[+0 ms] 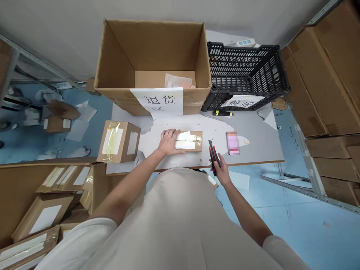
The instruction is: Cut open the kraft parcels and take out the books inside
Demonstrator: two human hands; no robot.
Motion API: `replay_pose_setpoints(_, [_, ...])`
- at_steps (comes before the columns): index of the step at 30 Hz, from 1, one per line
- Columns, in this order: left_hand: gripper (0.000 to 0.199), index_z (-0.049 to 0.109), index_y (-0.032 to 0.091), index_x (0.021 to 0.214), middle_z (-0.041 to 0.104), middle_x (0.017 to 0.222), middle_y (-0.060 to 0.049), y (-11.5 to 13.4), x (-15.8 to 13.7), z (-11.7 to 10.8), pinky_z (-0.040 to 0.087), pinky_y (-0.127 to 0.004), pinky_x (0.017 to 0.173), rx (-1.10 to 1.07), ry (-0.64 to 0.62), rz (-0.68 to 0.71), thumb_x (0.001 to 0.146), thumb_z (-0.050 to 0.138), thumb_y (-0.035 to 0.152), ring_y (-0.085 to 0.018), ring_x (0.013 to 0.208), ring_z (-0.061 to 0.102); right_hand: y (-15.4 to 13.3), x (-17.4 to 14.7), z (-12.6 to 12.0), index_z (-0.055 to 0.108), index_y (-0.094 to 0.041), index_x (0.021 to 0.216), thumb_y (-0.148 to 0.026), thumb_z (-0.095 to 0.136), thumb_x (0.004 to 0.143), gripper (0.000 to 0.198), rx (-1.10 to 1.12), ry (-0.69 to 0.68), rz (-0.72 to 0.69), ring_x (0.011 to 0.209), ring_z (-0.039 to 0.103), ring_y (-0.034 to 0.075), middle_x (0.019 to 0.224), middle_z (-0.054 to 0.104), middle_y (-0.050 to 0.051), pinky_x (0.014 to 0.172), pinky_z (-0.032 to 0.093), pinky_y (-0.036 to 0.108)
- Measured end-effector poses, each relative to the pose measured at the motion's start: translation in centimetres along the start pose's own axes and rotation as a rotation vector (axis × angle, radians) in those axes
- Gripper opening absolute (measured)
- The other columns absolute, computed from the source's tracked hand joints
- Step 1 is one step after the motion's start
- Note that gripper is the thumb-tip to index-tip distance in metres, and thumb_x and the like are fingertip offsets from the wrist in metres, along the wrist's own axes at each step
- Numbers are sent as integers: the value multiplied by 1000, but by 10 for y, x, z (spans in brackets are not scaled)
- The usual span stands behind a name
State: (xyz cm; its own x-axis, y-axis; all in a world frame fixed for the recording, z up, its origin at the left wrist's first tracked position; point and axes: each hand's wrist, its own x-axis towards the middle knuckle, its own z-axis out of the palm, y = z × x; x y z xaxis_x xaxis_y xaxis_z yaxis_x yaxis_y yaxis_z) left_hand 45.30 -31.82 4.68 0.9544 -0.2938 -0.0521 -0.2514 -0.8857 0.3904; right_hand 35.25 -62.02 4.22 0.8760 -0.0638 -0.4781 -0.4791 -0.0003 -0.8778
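A small taped cardboard box (198, 141) with white labels lies on the table in front of me. My left hand (168, 142) grips its left end, fingers at the far side and thumb along the near side. Just right of the box, my right hand (221, 168) is closed around a red and black utility knife (213, 155), whose tip points away from me. The knife is held near the table's front edge, apart from the box. Further right lies a small pink and purple item (233, 143), blurred out.
At the back stand a large open carton (118, 97) with a paper sign and a black plastic crate (244, 92). A yellow-black tool (222, 113) lies before the crate. A taped box (119, 142) sits left; a bin of parcels (95, 187) is lower left. Stacked cartons (309, 82) stand right.
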Motion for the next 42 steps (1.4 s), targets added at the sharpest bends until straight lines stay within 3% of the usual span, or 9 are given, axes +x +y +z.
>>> replay_pose_setpoints(4, [56,48,21,134,43,142,-14,-20,8,-6,22,-55,109,-88,91,-214,85,45,47,-34,132,35,-1,18,49,52,-28,111,-55,61,79,43,278,68,68,99,65,20,123,57,5,67,60,34])
replay_pose_setpoints(9, [40,63,17,110,65,111,-12,-46,-12,0,46,-40,93,-471,113,-470,85,42,39,-24,101,60,-14,64,80,49,-29,106,-54,62,78,40,396,73,35,96,66,17,127,54,2,76,60,38])
replay_pose_setpoints(14, [39,63,17,91,66,83,-5,-20,-67,29,54,-33,68,-896,124,-618,74,59,52,-16,63,62,-38,129,89,47,-27,106,-52,64,75,43,267,-31,-86,103,62,17,127,55,4,76,58,34])
replay_pose_setpoints(18, [45,61,17,89,62,76,-2,11,-85,46,54,-32,64,-1156,157,-715,65,69,55,-14,58,61,-40,147,95,49,-26,106,-52,62,76,42,177,-89,-99,99,62,15,119,60,5,75,56,31])
replay_pose_setpoints(26, [45,60,17,86,62,71,-1,18,-89,49,53,-30,61,-1168,86,-718,64,70,55,-12,57,59,-28,135,98,51,-23,105,-54,60,77,43,66,-104,-101,70,58,10,92,63,1,62,51,25])
replay_pose_setpoints(29, [44,59,17,91,63,73,-2,17,-93,49,53,-31,64,-1058,36,-700,67,69,52,-14,63,60,-32,132,100,51,-23,106,-54,60,78,42,73,-117,-101,75,59,11,97,63,3,66,52,26])
replay_pose_setpoints(32, [57,55,17,112,64,103,-11,7,-77,39,54,-35,73,-859,66,-658,65,72,45,-21,89,63,-35,116,92,50,-24,107,-53,60,78,42,105,-96,-97,87,61,13,114,60,6,72,54,28])
replay_pose_setpoints(36, [76,38,17,136,41,141,-19,-20,-11,15,51,-41,88,-659,138,-499,71,65,44,-28,119,52,-23,62,73,49,-25,108,-55,56,80,42,59,-32,30,69,59,10,118,60,6,55,53,26])
replay_pose_setpoints(42, [55,55,18,119,60,120,-9,-46,73,4,45,-40,97,-581,14,-264,69,64,37,-26,112,56,6,-1,72,48,-29,103,-59,61,78,41,333,-29,333,86,69,21,112,64,5,64,59,38])
